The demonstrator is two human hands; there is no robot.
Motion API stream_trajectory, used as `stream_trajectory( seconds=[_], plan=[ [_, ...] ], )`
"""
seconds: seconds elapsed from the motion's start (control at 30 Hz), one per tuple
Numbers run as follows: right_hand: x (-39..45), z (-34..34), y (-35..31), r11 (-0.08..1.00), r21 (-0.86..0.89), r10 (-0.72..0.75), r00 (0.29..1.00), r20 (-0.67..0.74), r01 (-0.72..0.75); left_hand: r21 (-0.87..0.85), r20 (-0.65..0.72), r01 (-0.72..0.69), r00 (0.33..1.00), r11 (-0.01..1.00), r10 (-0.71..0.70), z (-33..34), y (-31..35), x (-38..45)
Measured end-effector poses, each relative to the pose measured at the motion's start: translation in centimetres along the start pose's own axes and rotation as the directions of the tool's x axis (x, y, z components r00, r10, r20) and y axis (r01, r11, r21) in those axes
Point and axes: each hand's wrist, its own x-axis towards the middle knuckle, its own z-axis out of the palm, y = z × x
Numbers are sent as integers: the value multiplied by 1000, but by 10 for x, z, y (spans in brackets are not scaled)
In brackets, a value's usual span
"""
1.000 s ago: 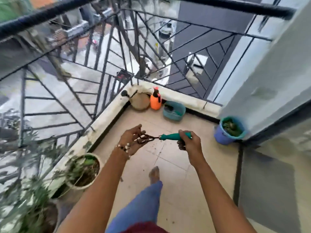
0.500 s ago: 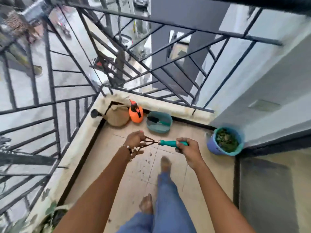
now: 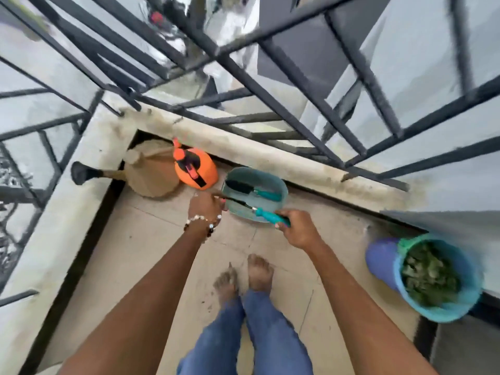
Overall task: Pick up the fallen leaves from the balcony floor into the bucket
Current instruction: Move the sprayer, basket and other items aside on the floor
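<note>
Soft, even daylight fills the scene, bright and overcast in feel, with only faint shadows under the person's bare feet (image 3: 244,277) on the beige floor tiles (image 3: 146,239). Motion blur smears the dark metal railing bars (image 3: 292,77) at the far side and the street beyond into streaks. Wide-angle distortion bends lines at the edges, and the blue plastic bucket of green leaves (image 3: 433,277) at right looks soft.

Blue bucket (image 3: 443,313) upright, right, full of green leaves (image 3: 428,274).
</note>
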Motion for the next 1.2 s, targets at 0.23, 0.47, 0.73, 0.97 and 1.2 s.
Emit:
stream_trajectory(
  seconds=[0.23,0.47,0.73,0.97,1.2],
  plan=[
    [175,97,53,946,-324,-20,1000,-10,16,207,-186,5,982,978,35,95,-50,132],
    [253,162,77,844,-536,-37,999,-27,17,331,-367,-87,905,940,213,152,-115,185],
    [257,171,77,835,-543,-102,995,-2,84,352,-316,-75,929,933,194,160,-118,186],
    [181,107,26,925,-374,-94,994,-47,70,223,-196,-71,974,972,116,94,-83,110],
    [31,21,-96,970,-225,-114,991,-66,97,-45,-270,-35,963,998,22,-30,-39,-46]
  ],
)
